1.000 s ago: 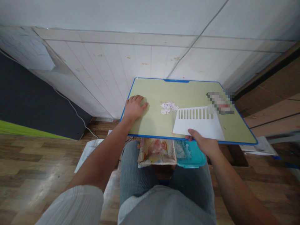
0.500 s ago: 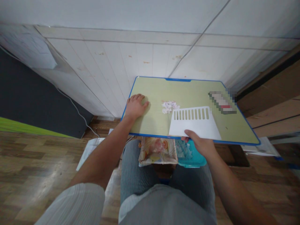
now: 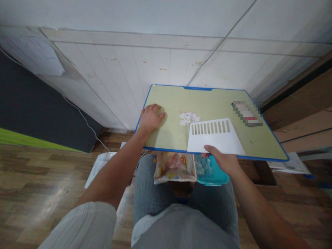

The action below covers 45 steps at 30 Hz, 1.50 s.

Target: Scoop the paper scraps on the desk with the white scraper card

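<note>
My left hand (image 3: 151, 117) lies open on the left side of a pale green table top (image 3: 171, 100) with a blue edge, its fingers a little spread. At the front edge, my right hand (image 3: 218, 155) grips a white slotted plastic sheet (image 3: 210, 140), thumb on top and fingers underneath. The sheet rests near the table surface with its row of slots facing away from me. Just beyond its left corner lies a small heap of torn paper scraps (image 3: 190, 118). The scraps are apart from my left hand.
Under the front edge, a patterned fabric-lined box (image 3: 176, 178) and a turquoise plastic container (image 3: 215, 179) sit by my lap. A pixelated flat object (image 3: 247, 114) lies at the table's right. White panelled wall (image 3: 160, 65) stands behind; a dark panel (image 3: 46, 107) is on the left.
The white slotted sheet has tilted very slightly in my right hand. Otherwise the view has shifted a little, and my left hand stays in place.
</note>
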{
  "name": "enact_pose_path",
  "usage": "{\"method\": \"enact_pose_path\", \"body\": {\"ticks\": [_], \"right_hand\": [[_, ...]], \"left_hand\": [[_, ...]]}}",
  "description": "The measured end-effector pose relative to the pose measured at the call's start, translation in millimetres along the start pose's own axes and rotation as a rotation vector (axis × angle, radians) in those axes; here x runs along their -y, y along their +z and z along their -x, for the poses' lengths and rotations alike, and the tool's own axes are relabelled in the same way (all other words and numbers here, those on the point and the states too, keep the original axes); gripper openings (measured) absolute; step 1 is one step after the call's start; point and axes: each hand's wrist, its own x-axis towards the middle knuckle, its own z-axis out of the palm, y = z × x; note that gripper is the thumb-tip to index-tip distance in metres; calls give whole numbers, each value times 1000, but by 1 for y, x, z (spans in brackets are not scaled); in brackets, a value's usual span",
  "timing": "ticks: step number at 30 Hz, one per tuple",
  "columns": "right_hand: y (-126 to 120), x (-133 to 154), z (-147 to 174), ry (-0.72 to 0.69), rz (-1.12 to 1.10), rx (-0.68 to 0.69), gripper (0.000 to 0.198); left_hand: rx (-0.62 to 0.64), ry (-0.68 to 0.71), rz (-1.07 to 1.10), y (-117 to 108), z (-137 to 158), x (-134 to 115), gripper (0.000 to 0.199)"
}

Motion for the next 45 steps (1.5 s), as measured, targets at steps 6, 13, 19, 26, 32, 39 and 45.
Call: {"method": "enact_pose_path", "body": {"ticks": [6, 13, 19, 26, 32, 39, 45], "right_hand": [[-1, 3, 0, -26, 3, 12, 44], [-7, 6, -1, -18, -23, -15, 45], [-9, 10, -15, 16, -182, -108, 34], [-38, 14, -69, 17, -243, -336, 21], [-39, 30, -106, 86, -251, -358, 14], [-1, 59, -133, 69, -239, -181, 6], [13, 65, -150, 2, -176, -58, 10]], "left_hand": [[-25, 19, 0, 4, 0, 3, 45], [-15, 14, -19, 0, 1, 0, 46], [5, -2, -19, -5, 1, -1, 46], [-10, -22, -23, -6, 0, -3, 42], [-11, -13, -52, -10, 2, -8, 40], [-21, -26, -55, -10, 3, -7, 38], [14, -87, -67, -12, -6, -9, 38]]}}
